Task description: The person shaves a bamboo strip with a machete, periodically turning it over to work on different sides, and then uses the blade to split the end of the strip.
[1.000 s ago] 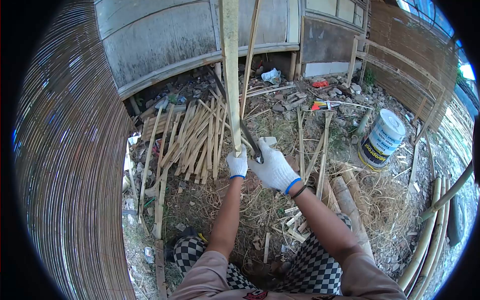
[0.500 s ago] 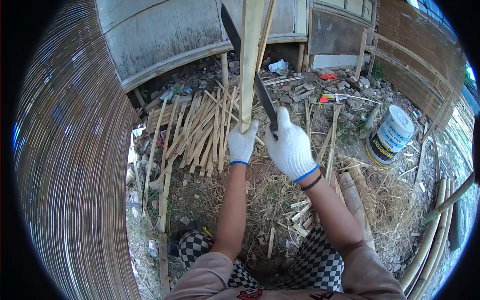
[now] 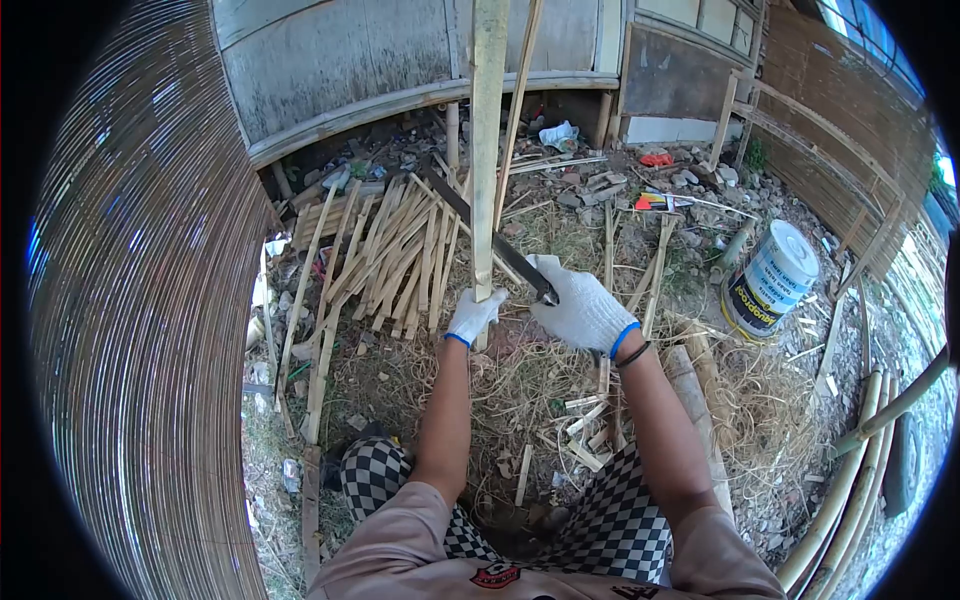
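Head view: the white-gloved left hand (image 3: 472,314) is closed around the lower end of a long, pale, flat bamboo slat (image 3: 487,150), whose long axis runs nearly upright, rising from the fist past the top edge of the picture. Just to the right, the white-gloved right hand (image 3: 583,312) is closed on the handle of a dark-bladed machete (image 3: 490,237); the blade slants up and leftward from this hand, crossing the slat a little above the left fist, so that the cutting edge meets the slat close to the holding hand and the right hand is the nearer one to the blade's working end. A thinner bamboo strip (image 3: 518,100) leans just right of the slat. Beyond the hands, a heap of split bamboo strips (image 3: 385,255) lies on the littered ground, and a white paint bucket with blue lettering (image 3: 768,277) lies on its side well off to the right. Against the earlier frame, half a second ago, the blade stood high and steep beside the slat; it now lies lower and flatter, and both hands sit lower.
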A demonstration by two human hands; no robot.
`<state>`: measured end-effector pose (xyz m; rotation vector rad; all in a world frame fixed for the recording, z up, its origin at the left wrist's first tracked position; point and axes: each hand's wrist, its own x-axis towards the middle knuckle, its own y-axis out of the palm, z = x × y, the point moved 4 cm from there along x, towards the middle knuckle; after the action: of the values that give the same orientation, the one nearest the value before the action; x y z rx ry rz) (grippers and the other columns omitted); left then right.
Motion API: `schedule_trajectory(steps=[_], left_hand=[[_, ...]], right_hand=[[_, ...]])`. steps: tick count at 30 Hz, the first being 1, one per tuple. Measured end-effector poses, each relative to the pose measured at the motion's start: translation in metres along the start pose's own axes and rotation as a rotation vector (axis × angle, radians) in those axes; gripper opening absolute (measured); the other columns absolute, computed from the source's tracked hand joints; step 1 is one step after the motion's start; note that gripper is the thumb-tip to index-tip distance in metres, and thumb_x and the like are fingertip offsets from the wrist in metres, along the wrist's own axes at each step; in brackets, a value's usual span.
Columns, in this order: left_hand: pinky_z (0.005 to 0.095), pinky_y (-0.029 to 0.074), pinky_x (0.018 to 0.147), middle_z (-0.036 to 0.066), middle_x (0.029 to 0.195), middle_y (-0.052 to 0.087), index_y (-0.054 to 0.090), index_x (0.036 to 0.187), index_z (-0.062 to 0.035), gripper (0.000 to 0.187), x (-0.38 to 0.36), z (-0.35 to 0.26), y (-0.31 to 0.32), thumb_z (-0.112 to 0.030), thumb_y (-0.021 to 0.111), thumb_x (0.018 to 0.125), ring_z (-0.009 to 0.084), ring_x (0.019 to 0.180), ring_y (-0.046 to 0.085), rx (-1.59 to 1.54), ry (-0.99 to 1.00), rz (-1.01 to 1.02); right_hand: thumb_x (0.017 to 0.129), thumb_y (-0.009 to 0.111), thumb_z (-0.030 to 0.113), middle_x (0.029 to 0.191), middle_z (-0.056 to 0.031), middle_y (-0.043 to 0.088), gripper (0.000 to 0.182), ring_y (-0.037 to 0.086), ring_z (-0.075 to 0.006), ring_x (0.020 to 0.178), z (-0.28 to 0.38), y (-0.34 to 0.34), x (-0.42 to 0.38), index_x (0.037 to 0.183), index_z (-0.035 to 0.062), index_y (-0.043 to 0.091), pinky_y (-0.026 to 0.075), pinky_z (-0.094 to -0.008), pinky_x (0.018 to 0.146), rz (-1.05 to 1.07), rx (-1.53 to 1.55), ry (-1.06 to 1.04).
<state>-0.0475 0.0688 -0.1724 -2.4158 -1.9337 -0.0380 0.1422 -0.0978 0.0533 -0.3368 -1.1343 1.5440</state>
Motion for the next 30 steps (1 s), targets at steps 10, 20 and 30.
schedule_trajectory(steps=[10,20,30], left_hand=[[0.0303,0.047,0.050,0.002,0.059,0.061,0.072,0.084,0.0011,0.034,-0.022,-0.059,0.037,-0.031,0.073,0.094,0.0112,0.054,0.060,-0.049,0.245,-0.316],[0.0436,0.053,0.092,0.013,0.112,0.074,0.066,0.125,-0.0023,0.077,-0.038,-0.056,0.004,-0.049,0.092,0.070,0.0299,0.102,0.071,1.259,-0.193,-0.384],[0.0415,0.052,0.098,0.017,0.118,0.071,0.063,0.128,-0.0038,0.078,-0.007,-0.033,-0.014,-0.042,0.093,0.067,0.0323,0.109,0.067,0.751,0.349,-0.266]], right_hand=[[0.088,0.070,0.019,0.081,-0.0263,0.067,0.039,0.067,-0.0494,0.084,0.019,0.008,-0.008,0.119,0.0005,0.056,0.053,-0.0523,0.071,-0.186,0.120,0.049],[0.087,0.065,0.019,0.092,-0.0299,0.070,0.047,0.069,-0.0473,0.088,-0.068,0.121,0.013,0.129,0.0020,0.051,0.056,-0.0565,0.075,-0.007,-0.087,0.235],[0.084,0.065,0.022,0.087,-0.0260,0.069,0.040,0.071,-0.0420,0.083,-0.003,0.019,-0.007,0.116,-0.0014,0.060,0.055,-0.0491,0.073,0.091,-0.031,0.206]])
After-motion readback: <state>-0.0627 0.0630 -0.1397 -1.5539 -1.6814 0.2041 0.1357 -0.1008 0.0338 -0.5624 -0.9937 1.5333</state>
